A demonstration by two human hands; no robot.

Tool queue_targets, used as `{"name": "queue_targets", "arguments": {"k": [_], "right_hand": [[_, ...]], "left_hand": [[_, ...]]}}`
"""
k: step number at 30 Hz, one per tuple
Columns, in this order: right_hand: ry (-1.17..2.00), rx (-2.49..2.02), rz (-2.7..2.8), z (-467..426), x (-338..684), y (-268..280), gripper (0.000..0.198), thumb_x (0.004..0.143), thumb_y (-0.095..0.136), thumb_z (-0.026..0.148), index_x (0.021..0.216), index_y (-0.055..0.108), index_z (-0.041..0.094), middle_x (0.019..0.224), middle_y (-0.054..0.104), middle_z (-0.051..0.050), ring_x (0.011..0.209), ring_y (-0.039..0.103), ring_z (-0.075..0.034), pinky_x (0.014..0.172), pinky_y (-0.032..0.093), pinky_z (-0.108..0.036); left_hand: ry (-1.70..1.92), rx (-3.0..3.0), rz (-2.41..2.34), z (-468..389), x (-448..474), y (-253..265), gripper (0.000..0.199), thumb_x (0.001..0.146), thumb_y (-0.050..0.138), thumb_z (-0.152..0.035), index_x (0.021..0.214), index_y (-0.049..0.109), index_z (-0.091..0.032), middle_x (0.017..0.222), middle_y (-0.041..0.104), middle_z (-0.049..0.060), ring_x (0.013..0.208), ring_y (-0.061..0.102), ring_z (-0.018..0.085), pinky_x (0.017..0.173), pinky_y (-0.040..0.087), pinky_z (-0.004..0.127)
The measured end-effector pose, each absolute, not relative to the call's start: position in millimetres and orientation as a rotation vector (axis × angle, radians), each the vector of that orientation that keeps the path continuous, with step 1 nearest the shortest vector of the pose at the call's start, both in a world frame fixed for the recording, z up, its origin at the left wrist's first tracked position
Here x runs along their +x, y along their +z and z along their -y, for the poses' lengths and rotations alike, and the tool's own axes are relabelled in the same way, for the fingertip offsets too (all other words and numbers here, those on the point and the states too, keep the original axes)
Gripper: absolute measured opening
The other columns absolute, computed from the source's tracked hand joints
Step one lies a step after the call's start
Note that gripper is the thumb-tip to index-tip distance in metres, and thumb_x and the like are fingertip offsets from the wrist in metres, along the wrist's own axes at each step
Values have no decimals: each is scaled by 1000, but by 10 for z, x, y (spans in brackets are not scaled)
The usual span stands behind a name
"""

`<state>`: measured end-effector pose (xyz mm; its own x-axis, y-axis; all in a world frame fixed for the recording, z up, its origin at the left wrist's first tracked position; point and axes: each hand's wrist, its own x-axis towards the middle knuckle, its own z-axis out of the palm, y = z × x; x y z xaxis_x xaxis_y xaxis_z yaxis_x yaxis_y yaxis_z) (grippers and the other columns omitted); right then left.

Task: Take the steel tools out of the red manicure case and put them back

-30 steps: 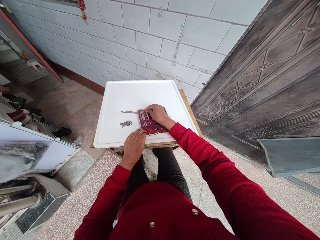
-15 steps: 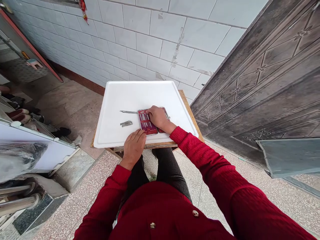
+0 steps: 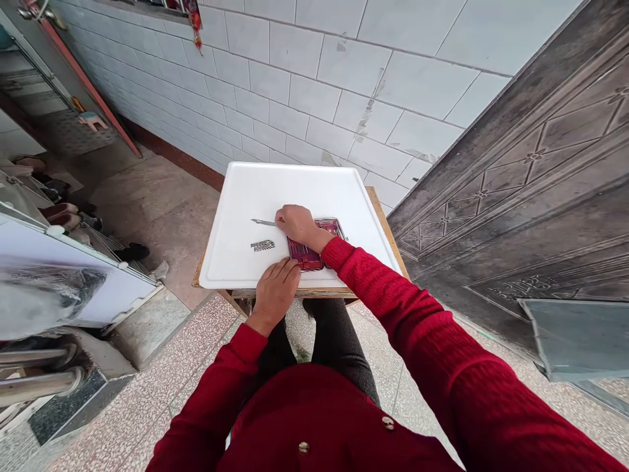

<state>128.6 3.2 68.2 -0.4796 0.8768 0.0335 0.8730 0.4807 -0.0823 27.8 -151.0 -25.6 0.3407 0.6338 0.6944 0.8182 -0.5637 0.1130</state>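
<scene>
An opened manicure case (image 3: 305,256) with a dark red lining lies on the white board (image 3: 240,190), slim metal tools held in its left half. My left hand (image 3: 278,292) rests flat at the case's lower left corner, fingers stretched out and touching its edge. My right hand (image 3: 297,224) reaches across the case with curled fingers, at the right end of a slim metal tool (image 3: 263,222). Whether the fingers grip that tool or something smaller is hidden. Left of the case lies a small group of short metal pieces (image 3: 263,246).
The board lies on a wooden table (image 3: 381,203) against a tiled wall (image 3: 304,92). A dark patterned metal door (image 3: 491,196) stands at the right. Shoes (image 3: 61,213) sit on a rack at the left, near a plastic-wrapped bundle (image 3: 44,285).
My right hand has moved left from over the middle of the case to the slim metal tool's right end. The left hand stays at the case corner. The whole view has shifted slightly.
</scene>
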Motion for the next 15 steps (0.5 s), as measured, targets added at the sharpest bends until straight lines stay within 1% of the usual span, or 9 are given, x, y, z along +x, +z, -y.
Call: {"name": "queue_targets", "arguments": {"k": [4,7,13,15], "right_hand": [[-6,-1539,2767,-97,1124,660,35,99,44,14,112,76,14,118,74,-15,100,68,-27,73,44,-34],[-96,-1493,2846,-94,1073,649,34,99,43,12,113,75,11,116,74,-19,104,69,-30,76,46,-35],[-256,-1268,3024,-11,1015,660,31,92,47,0,110,72,6,112,73,-24,106,69,-30,80,45,-34],[-269,-1223,3035,-18,1004,643,32,91,47,-2,110,72,5,111,73,-24,107,69,-30,80,45,-34]], "left_hand": [[-1045,-2340,1296,1516,280,-265,19,104,53,-18,115,69,-18,123,77,8,119,71,25,101,56,42],[-1049,-2343,1292,1525,277,-263,20,104,52,-17,116,68,-17,124,77,8,119,71,25,101,57,41],[-1043,-2347,1294,1535,270,-266,20,104,52,-17,116,68,-17,123,77,9,119,71,25,102,56,41],[-1038,-2355,1309,1535,268,-276,20,104,52,-17,117,68,-17,124,76,9,120,71,25,102,56,41]]}}
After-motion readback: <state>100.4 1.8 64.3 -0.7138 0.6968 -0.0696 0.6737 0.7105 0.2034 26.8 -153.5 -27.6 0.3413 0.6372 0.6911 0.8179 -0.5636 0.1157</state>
